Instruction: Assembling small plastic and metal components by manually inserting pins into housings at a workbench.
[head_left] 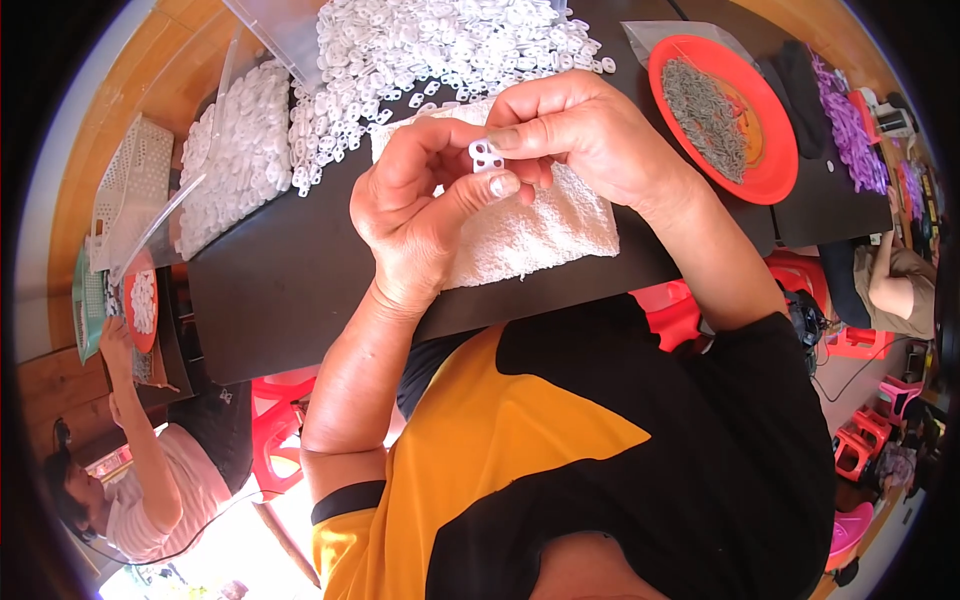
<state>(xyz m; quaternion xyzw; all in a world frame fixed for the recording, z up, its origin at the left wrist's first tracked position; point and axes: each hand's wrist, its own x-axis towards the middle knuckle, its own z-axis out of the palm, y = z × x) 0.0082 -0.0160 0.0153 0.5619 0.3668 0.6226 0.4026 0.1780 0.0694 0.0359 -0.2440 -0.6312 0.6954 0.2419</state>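
A small white plastic piece with several holes (pixel 486 155) is pinched between my two hands, above a white terry towel (pixel 545 238) spread on the dark table. My left hand (pixel 415 205) grips it from below and the left, thumb against its lower edge. From the right, my right hand (pixel 595 135) closes thumb and fingers on its upper side. My fingers hide part of the piece, and whether a smaller part is in them too I cannot tell. Just beyond the towel lies a large heap of similar white pieces (pixel 450 45).
A red plate (pixel 783 165) of thin grey metal parts (pixel 705 110) stands at the right. Left of the heap are more white pieces (pixel 235 150) behind clear plastic. Purple items (pixel 850 130) lie far right. At lower left another person (pixel 165 490) reaches toward a red dish (pixel 142 310).
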